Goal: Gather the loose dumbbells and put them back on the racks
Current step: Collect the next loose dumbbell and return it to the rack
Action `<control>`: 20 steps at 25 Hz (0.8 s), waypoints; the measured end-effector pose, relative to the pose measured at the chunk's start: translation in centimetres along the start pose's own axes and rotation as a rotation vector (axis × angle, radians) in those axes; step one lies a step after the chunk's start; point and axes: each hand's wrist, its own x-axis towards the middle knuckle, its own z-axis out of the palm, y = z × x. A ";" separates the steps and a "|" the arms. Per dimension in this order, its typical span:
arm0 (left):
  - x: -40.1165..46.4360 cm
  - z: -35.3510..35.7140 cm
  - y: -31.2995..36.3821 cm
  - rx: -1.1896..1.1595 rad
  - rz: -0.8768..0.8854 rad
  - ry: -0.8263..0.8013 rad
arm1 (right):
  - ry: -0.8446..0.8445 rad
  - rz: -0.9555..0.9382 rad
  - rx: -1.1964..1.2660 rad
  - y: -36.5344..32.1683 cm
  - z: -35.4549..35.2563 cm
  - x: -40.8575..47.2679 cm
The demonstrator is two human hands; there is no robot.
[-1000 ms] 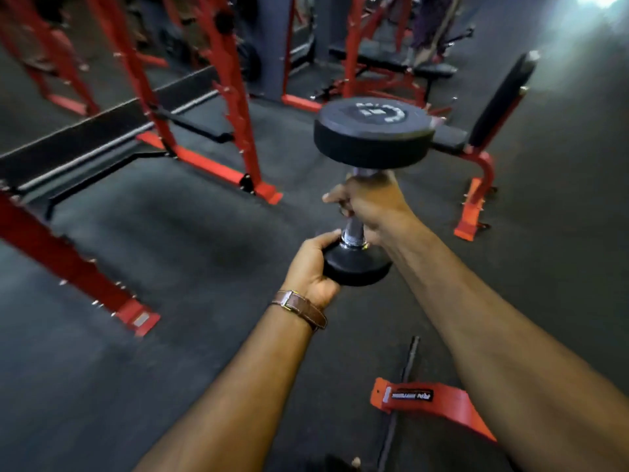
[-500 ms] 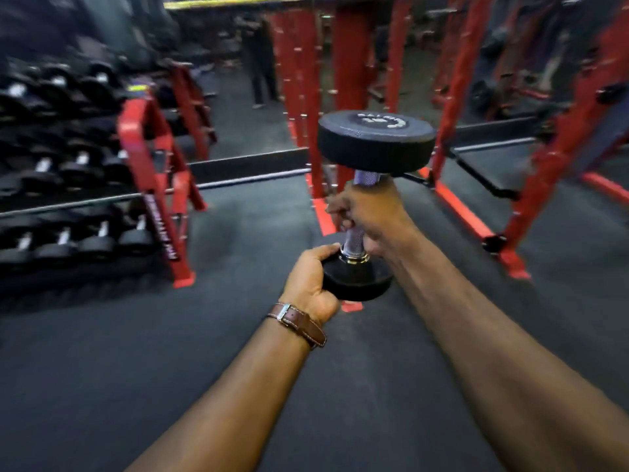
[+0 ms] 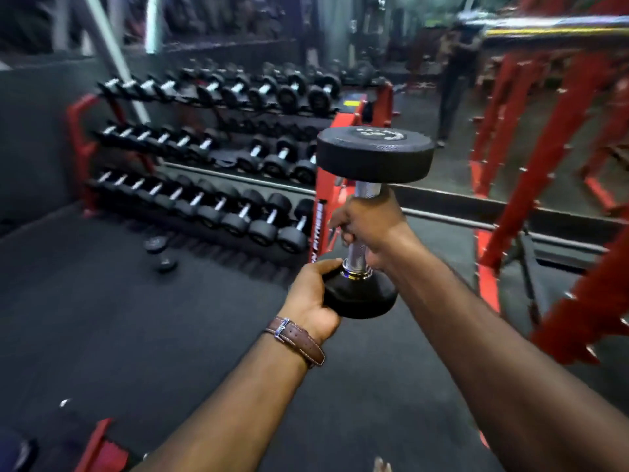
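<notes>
I hold a black dumbbell (image 3: 374, 153) upright in front of me, at chest height. My right hand (image 3: 369, 223) grips its steel handle. My left hand (image 3: 315, 301) cups the lower head from the left and below, thumb over its top edge. The red three-tier dumbbell rack (image 3: 321, 212) stands ahead and to the left, its shelves lined with several black dumbbells. A small loose dumbbell (image 3: 160, 253) lies on the floor in front of the rack's bottom shelf.
Red power-rack uprights (image 3: 544, 185) stand to the right, with a dark bar running across behind the dumbbell. A person (image 3: 454, 80) stands far back. A red frame piece (image 3: 98, 447) pokes in at the bottom left. Dark rubber floor lies between me and the rack.
The view has swung left, bringing the dumbbell rack from the left edge to just ahead. Both hands keep the same hold on the upright dumbbell.
</notes>
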 end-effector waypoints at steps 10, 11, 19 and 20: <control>18.6 -5.0 22.1 -0.273 0.252 0.281 | -0.409 0.053 -0.057 0.9 19.9 28.1; 20.1 -6.0 24.2 -0.299 0.271 0.295 | -0.438 0.052 -0.055 1.2 22.0 30.0; 36.6 -17.6 46.4 -0.346 0.308 0.351 | -0.554 0.103 0.039 3.0 43.7 49.8; 38.2 -18.6 48.9 -0.339 0.301 0.370 | -0.537 0.096 0.035 3.0 45.8 52.0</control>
